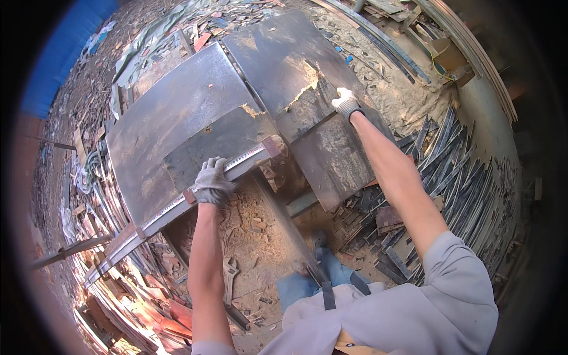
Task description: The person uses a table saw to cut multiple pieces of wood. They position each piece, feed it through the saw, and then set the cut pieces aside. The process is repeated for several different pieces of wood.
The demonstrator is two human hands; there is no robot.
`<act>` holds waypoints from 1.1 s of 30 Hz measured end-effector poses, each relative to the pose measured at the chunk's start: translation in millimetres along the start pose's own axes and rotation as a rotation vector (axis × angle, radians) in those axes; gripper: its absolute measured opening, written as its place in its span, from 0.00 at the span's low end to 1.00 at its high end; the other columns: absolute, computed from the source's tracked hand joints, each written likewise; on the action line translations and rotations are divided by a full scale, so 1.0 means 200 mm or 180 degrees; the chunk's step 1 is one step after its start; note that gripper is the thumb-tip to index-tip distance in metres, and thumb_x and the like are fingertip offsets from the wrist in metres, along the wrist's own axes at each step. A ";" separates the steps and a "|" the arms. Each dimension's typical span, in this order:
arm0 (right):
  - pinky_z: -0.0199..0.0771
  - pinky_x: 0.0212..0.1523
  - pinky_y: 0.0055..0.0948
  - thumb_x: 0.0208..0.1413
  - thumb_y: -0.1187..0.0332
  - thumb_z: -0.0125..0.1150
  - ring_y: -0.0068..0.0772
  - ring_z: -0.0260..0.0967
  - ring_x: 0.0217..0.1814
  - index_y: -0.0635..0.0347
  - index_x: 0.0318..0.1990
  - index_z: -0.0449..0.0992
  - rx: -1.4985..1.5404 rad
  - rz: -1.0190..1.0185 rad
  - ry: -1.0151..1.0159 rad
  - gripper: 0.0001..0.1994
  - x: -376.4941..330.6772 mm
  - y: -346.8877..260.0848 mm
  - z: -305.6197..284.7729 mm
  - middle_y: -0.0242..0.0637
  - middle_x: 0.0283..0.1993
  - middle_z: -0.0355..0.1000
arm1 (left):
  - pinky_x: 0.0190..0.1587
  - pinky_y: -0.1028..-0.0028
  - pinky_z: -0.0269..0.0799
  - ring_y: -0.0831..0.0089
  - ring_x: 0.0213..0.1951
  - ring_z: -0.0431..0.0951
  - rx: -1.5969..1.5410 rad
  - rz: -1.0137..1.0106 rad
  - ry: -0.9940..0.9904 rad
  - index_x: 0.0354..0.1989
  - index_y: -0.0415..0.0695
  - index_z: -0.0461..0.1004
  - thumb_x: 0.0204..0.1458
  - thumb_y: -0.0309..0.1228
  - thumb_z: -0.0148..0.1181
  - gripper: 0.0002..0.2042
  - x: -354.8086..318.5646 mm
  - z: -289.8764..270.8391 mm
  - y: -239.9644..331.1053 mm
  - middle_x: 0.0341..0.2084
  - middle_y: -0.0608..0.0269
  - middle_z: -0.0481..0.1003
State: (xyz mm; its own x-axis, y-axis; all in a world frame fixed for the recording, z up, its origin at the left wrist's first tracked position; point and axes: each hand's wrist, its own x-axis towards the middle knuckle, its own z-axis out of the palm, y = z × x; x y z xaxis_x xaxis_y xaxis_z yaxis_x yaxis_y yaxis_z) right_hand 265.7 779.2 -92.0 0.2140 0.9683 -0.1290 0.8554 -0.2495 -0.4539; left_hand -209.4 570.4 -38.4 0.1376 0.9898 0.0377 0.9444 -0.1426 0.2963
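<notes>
My left hand (213, 179), in a pale knit glove, lies across the near edge of the table with its fingers bent over a dark board piece (204, 145). That piece has a torn corner showing pale wood. Beneath my wrist runs a measuring scale (242, 157) along the table edge. My right hand (347, 102), gloved too, is curled at the right edge of a second dark board (319, 112); its fingertips are partly hidden. Pale splintered wood shows along this board's far edge. Both boards rest on a metal-topped table (171, 106) split by a long slot (239, 68).
Long dark offcut strips (455, 183) are heaped at the right. Scrap wood (136, 313) piles up at the lower left. A table leg (287, 225) slants down close to my legs. Sawdust (254, 254) and chips cover the ground, with a wrench-like tool (231, 278) lying there.
</notes>
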 end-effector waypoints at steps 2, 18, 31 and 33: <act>0.71 0.69 0.40 0.49 0.55 0.74 0.51 0.70 0.71 0.68 0.66 0.73 0.0309 0.0083 -0.0115 0.38 -0.01 0.00 -0.10 0.57 0.68 0.72 | 0.56 0.60 0.77 0.54 0.53 0.78 0.0042 -0.0045 0.0113 0.52 0.50 0.78 0.37 0.39 0.75 0.28 0.09 -0.02 -0.03 0.51 0.59 0.77; 0.58 0.12 0.27 0.62 0.61 0.66 0.23 0.64 0.16 0.56 0.34 0.78 0.3876 0.2779 -0.0029 0.09 -2.78 2.04 -1.83 0.31 0.25 0.71 | 0.55 0.52 0.79 0.51 0.53 0.80 0.1206 -0.0005 -0.0125 0.55 0.50 0.79 0.45 0.61 0.71 0.34 -0.65 0.06 0.78 0.52 0.52 0.79; 0.82 0.32 0.27 0.68 0.62 0.65 0.28 0.79 0.34 0.60 0.59 0.77 0.3474 0.2169 0.0198 0.17 -2.79 1.93 -1.05 0.38 0.43 0.81 | 0.66 0.51 0.66 0.49 0.65 0.70 -0.0344 0.0172 0.0082 0.68 0.42 0.66 0.44 0.62 0.72 0.48 -1.79 0.20 1.04 0.62 0.48 0.72; 0.82 0.33 0.27 0.69 0.62 0.64 0.25 0.79 0.36 0.59 0.61 0.76 0.3169 0.1571 -0.0947 0.18 -2.62 1.51 -0.62 0.36 0.45 0.81 | 0.71 0.50 0.60 0.47 0.68 0.67 0.0030 -0.0385 0.0607 0.71 0.39 0.63 0.50 0.65 0.66 0.49 -1.94 0.20 1.01 0.66 0.45 0.68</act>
State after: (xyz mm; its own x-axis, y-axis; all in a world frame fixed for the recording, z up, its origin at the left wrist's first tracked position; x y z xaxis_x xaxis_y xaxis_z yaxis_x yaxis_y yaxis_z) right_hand 469.8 198.2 -52.2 0.1889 0.7538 -0.6294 -0.0709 -0.6288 -0.7743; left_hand -60.8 156.5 -30.9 -0.0349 0.9826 0.1823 0.9534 -0.0220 0.3008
